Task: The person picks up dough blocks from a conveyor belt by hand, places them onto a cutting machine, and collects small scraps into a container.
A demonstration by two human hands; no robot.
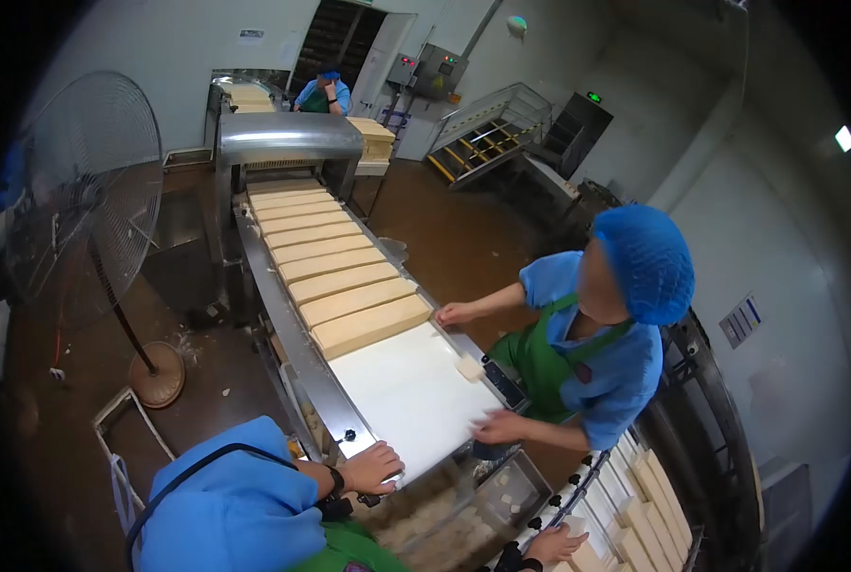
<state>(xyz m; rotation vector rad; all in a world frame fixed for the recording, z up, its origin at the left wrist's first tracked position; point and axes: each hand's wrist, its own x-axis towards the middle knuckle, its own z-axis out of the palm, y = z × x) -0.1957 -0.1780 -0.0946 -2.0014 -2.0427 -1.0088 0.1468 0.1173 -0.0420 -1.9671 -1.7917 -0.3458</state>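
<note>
My left hand (372,467) rests on the near metal corner of the conveyor (397,396), its fingers lying over the edge. At the lower right, my right hand (554,544) has its fingers against a short cream-coloured block (585,557) on a second white conveyor (604,486). Longer cream-coloured blocks (659,520) lie beside it. Up the first belt, a row of long cream-coloured blocks (373,324) lies crosswise. A small pale piece (468,368) sits near that belt's right edge.
A co-worker (587,334) in a blue hair net and green apron stands at the belt's right side, both hands near it. A floor fan (87,195) stands left. Farther back are a metal machine hood (290,136) and another person (324,92). Below is a bin of scraps (435,524).
</note>
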